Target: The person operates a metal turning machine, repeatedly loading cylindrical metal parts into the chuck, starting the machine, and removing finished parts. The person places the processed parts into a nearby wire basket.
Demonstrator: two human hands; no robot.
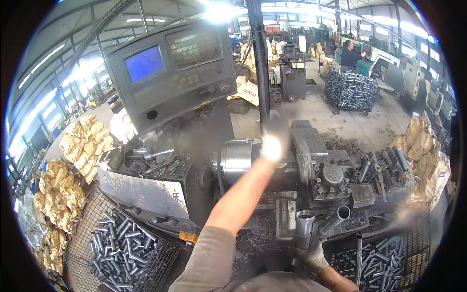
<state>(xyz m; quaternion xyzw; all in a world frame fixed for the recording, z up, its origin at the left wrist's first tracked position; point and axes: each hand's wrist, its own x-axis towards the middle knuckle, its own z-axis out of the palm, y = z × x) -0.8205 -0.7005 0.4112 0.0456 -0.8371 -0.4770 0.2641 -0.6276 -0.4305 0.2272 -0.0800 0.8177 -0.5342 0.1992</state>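
My left hand (275, 141), in a pale glove, is smeared by motion beside the shiny cylindrical chuck (237, 156) of a lathe. Whether its fingers hold anything does not show. Low in front of the machine, my gloved right hand (313, 256) is closed around the lower part of an upright metal tube (305, 223). Just to the right of that, a second metal tube (335, 219) leans at a slant on the lathe's front. Behind the tubes sits the lathe's tool post (332, 176).
A control panel (170, 68) with a blue screen rises at left. Wire baskets of loose tubes stand low at left (124, 253) and right (379, 258). Crumpled brown paper (61, 194) lies at far left. Farther back, a person (350, 56) stands near a tube-filled cart (351, 90).
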